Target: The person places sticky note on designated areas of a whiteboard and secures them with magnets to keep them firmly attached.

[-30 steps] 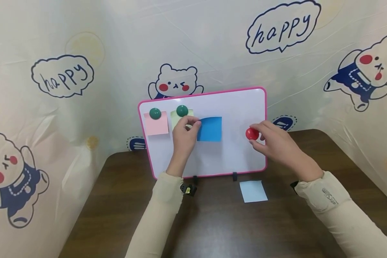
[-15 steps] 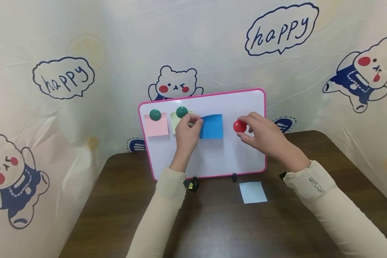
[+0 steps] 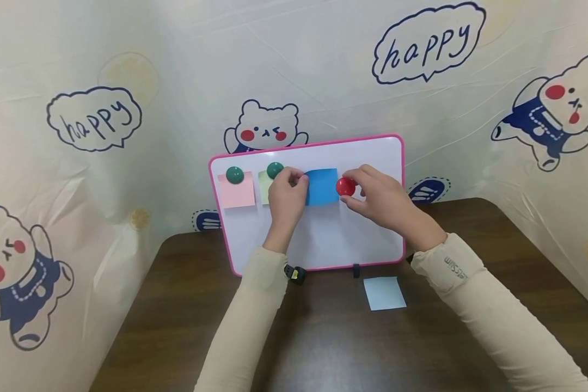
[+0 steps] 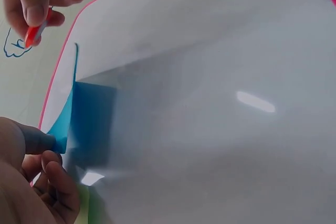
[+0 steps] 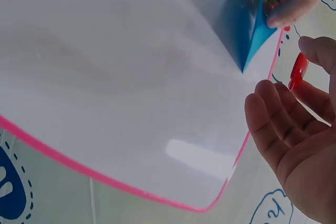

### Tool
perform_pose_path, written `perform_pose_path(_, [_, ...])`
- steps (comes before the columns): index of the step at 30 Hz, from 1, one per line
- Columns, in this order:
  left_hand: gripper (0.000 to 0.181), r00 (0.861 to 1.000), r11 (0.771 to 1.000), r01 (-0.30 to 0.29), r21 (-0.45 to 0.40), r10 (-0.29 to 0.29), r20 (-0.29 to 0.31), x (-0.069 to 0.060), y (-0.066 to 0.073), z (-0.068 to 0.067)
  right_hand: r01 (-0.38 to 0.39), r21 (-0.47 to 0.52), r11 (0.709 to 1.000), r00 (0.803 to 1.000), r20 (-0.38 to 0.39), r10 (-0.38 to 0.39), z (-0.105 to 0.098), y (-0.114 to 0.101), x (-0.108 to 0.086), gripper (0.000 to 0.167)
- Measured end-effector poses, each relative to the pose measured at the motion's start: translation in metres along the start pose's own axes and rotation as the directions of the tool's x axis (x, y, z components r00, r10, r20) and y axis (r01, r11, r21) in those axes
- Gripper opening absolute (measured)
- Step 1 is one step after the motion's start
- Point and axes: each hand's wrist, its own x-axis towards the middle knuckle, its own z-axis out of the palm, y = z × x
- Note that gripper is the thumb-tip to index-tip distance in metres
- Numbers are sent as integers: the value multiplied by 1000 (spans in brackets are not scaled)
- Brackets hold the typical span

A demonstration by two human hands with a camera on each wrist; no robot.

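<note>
My left hand (image 3: 288, 198) pinches a blue sticky note (image 3: 322, 187) by its left edge, in front of the whiteboard (image 3: 343, 237). In the left wrist view the note (image 4: 64, 119) stands off the board and casts a shadow on it. My right hand (image 3: 384, 198) pinches a round red magnet (image 3: 345, 187) between thumb and forefinger, beside the note's right edge. From the right wrist view, the magnet (image 5: 298, 71) is apart from the board. Green magnets hold a pink note (image 3: 237, 191) and a pale green note (image 3: 264, 188), the latter partly hidden behind my left hand.
A light blue note (image 3: 384, 293) lies on the dark wooden table (image 3: 323, 343) before the board. Black feet (image 3: 356, 270) support the pink-framed board. Behind it hangs a printed curtain (image 3: 186, 81).
My right hand has carried the red magnet leftward and slightly up, up to the blue note's edge. My left hand has shifted slightly right and up with the blue note.
</note>
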Motion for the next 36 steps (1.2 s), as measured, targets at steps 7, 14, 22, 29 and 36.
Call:
perform_pose_path(7, [17, 1000, 998, 28, 60, -29, 1, 3, 3, 1, -14, -22, 1000, 1000, -15, 14, 7, -6, 12, 58])
perform_pose_path(14, [19, 999, 986, -26, 167, 30, -16, 5, 0, -2, -11, -40, 999, 1000, -23, 10, 17, -11, 28, 58])
perform_pose_path(22, [22, 999, 979, -46, 201, 50, -15, 8, 1, -3, 31, -43, 999, 999, -16, -31, 28, -16, 45, 53])
perform_pose_path(29, [22, 999, 974, -42, 224, 46, -13, 10, 3, 0, 25, -76, 997, 999, -28, -28, 37, -11, 58, 51])
perform_pose_path(36, [23, 999, 973, -47, 228, 52, -16, 10, 4, 1, 31, -122, 992, 998, -52, -38, 44, -6, 63, 52])
